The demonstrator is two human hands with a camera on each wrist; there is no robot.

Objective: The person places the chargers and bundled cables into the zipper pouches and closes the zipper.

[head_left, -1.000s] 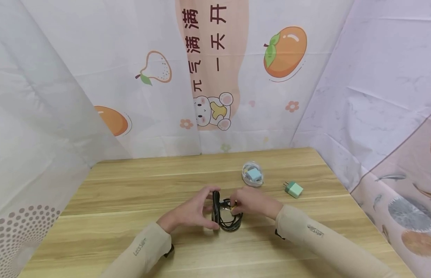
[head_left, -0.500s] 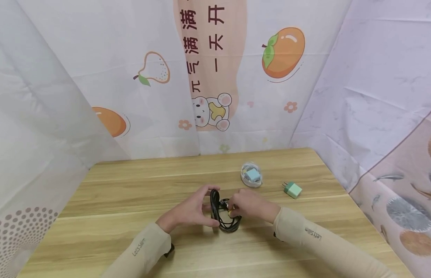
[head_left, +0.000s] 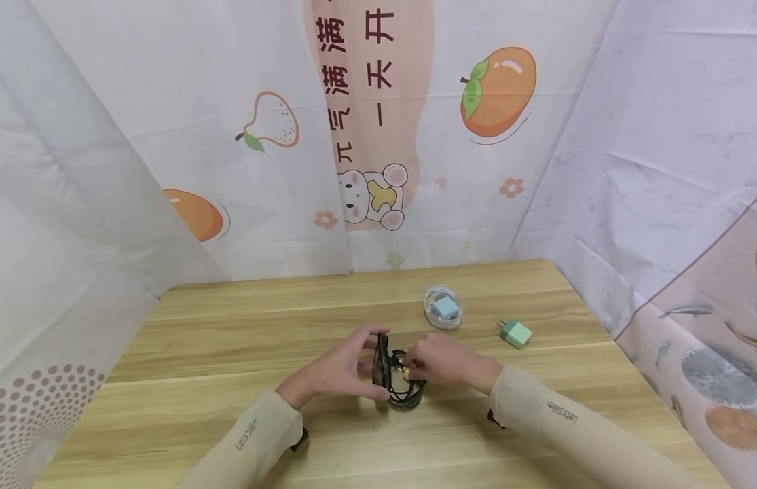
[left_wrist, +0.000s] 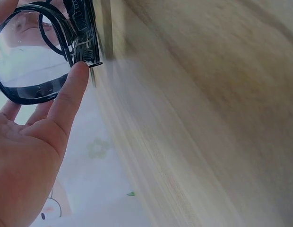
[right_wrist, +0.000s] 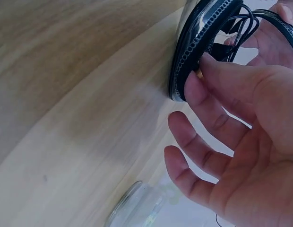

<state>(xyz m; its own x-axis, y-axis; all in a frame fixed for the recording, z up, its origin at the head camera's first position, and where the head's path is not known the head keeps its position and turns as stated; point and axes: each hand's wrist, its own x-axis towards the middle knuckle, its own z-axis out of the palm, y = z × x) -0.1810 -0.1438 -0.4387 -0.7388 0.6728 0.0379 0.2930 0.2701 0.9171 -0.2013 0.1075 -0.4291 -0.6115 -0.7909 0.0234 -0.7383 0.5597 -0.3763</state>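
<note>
Fingers, left hand: thumb and fingers spread round the edge of a clear, black-rimmed pouch, holding that side upright; on my left wrist feed, one fingertip rests against its zip.
Fingers, right hand: I see thumb and forefinger pinching a small yellow piece at the pouch; what it is, I cannot tell. Two other fingers bend loosely, apart from the pouch.
Pouch: near the middle of the wooden table, between the two hands, one side raised, the other lying lower towards the right hand.
Cable: thin black loops show at the pouch on my right wrist feed; their ends are hidden from me.
Second case: round and clear, it sits on the table beyond the right hand, with a pale blue charger in it.
Green charger: well right of the pouch, lying on the table, prongs pointing left.
Sleeves: both beige, with dark lettering.
Backdrop: a white cloth behind the table, printed with fruit, flowers and a cartoon animal.
</note>
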